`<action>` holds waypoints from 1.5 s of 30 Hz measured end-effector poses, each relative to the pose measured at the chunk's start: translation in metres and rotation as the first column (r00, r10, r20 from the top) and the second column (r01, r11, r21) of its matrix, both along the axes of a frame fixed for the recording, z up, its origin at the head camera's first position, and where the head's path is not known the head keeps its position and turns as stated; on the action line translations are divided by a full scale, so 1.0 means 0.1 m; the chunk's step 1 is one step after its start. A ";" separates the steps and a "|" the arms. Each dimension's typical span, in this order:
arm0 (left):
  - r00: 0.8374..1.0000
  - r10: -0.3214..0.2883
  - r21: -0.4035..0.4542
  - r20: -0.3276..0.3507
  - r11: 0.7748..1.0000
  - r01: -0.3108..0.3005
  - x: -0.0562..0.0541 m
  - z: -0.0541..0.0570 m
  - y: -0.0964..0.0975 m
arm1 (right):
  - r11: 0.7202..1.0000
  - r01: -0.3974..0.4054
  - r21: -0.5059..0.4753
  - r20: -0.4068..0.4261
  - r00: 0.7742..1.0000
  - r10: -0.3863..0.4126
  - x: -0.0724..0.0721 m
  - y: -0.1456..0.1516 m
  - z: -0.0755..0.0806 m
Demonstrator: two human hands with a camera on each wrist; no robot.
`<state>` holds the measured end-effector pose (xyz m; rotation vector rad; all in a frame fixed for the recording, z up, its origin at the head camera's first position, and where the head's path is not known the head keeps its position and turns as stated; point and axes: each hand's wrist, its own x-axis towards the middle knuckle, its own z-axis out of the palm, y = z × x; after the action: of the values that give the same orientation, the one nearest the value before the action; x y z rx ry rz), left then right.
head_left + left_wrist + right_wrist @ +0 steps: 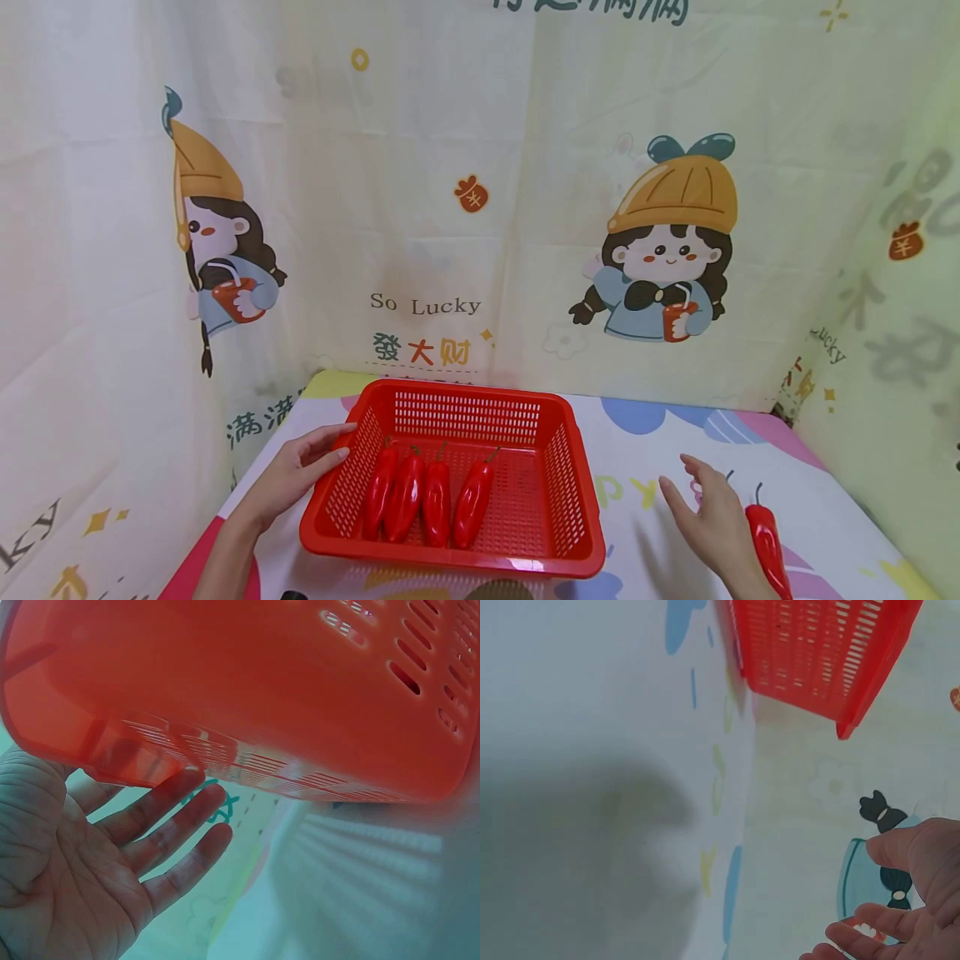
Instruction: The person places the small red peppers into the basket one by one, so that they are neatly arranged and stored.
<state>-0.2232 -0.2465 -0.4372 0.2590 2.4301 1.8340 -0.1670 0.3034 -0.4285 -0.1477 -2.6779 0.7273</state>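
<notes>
A red plastic basket (577,467) with slotted walls stands on the table in front of me. Several glossy red chili peppers (437,504) lie side by side in its left half, green stems pointing away. At the basket's left rim is my left hand (288,475); the left wrist view shows its fingers (176,832) extended and spread beside the outer wall. My right hand (712,521) hovers right of the basket with fingers apart and nothing in them. Just beyond it lies another red chili pepper (767,542), partly covered by the wrist, and a second stem shows behind the hand.
Pale printed cloth (525,250) hangs as walls behind and on both sides. The table (630,450) has a colourful printed cover reaching to the back cloth. A small dark object (293,595) shows at the bottom edge, left of centre.
</notes>
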 end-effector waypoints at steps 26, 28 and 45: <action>1.000 0.015 -0.003 0.009 1.000 -0.015 0.00 0.01 0.02 | 0.994 0.105 0.032 -0.024 0.994 -0.104 -0.06 0.43 -0.30; 1.000 0.015 -0.004 0.009 1.000 -0.015 0.00 0.01 0.02 | 0.993 0.108 0.039 -0.034 0.994 -0.107 -0.06 0.45 -0.32; 1.000 0.027 -0.027 0.013 0.999 -0.026 0.01 0.02 0.02 | 0.992 0.121 0.028 0.155 0.980 -0.124 -0.12 0.59 -0.39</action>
<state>-0.2220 -0.2442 -0.4352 0.2130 2.4588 1.8069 -0.1789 0.3626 -0.4674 -0.3767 -2.7924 0.6780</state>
